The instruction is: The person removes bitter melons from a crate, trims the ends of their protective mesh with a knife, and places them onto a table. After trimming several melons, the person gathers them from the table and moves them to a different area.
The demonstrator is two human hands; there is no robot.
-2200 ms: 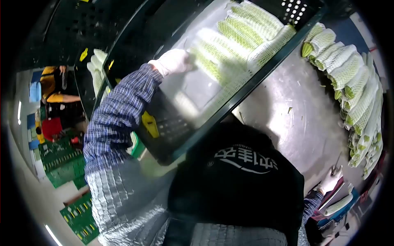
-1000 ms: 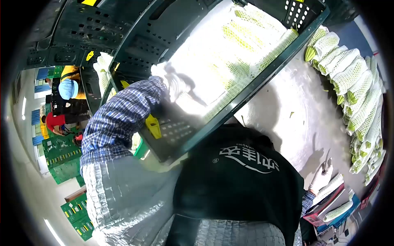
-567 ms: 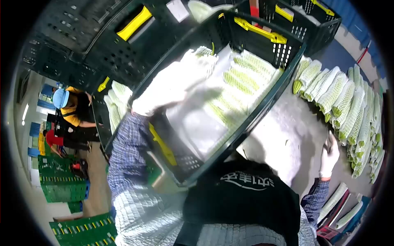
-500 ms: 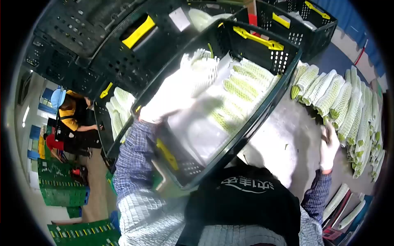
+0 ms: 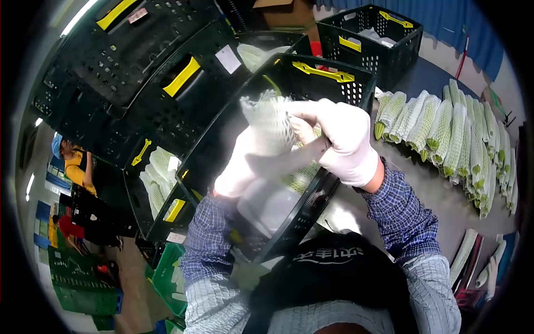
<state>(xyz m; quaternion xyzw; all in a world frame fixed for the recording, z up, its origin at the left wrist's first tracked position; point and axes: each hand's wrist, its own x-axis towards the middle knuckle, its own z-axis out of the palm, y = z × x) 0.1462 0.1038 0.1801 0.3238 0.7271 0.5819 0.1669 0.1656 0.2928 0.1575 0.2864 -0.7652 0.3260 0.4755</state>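
Note:
My left hand, in a white glove, is wrapped round a long green vegetable in a white foam net sleeve, its thin stem poking out of the top. My right hand, gloved too, is closed with thumb and fingers on the right side of the same sleeve. Both hands are over a dark crate with yellow handles. Inside the crate, other sleeved vegetables and a pale liner show partly below my hands, which hide the rest.
To the right, a pile of sleeved vegetables lies on a grey table. More dark crates stand behind and left, one holding sleeved vegetables. A green crate sits low left. Two people work at far left.
My right hand has come from beside the pile on the right to the sleeved vegetable in my left hand. The view has shifted, and the glare on my left hand has faded.

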